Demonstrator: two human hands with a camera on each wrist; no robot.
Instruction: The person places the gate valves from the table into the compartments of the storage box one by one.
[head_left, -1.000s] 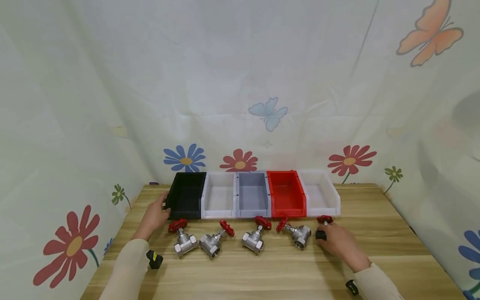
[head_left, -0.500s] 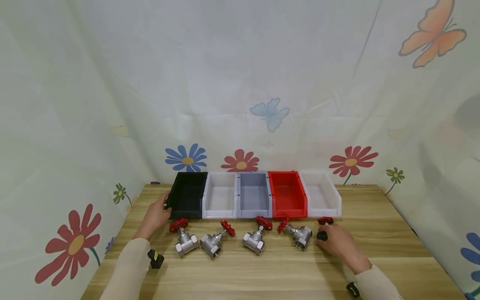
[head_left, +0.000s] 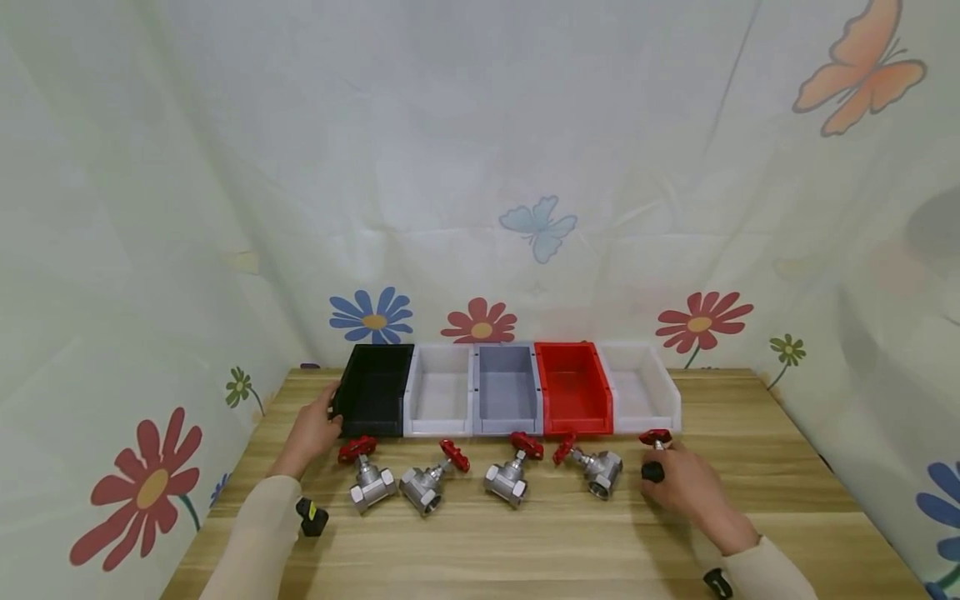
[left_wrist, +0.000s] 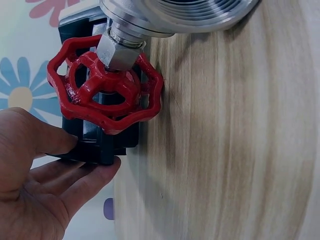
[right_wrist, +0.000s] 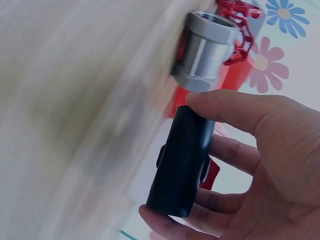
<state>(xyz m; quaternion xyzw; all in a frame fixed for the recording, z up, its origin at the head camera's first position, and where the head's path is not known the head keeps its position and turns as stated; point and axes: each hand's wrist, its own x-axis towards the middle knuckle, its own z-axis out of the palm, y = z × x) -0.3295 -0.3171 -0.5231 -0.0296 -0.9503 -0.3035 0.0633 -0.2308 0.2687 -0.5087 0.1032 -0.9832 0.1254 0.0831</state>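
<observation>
Left wrist view: left hand (left_wrist: 45, 200) pinching a wall of the black bin (left_wrist: 106, 150), thumb on one face, fingers on the other, a hold scarcely readable in the head view, with a red handwheel (left_wrist: 102, 82) overlapping the bin. Right wrist view: right hand (right_wrist: 275, 170) curled around a black tube (right_wrist: 181, 162), thumb near one end, fingers behind and at the other; small side bumps (right_wrist: 205, 169) visible only here, and a silver valve (right_wrist: 202, 55) beyond the thumb. Head view: black tube in front of the rightmost white bin (head_left: 641, 396) — on or just over the wooden table (head_left: 487, 550), impossible to tell — with a red wheel (head_left: 656, 437) just beyond the fingers. To its left, four silver valves (head_left: 507, 482) spread in a row. Behind, containers side by side: black bin, left white bin (head_left: 440, 396), grey bin (head_left: 507, 396), red bin (head_left: 574, 396), rightmost white bin, inner floors in view, every valve outside.
</observation>
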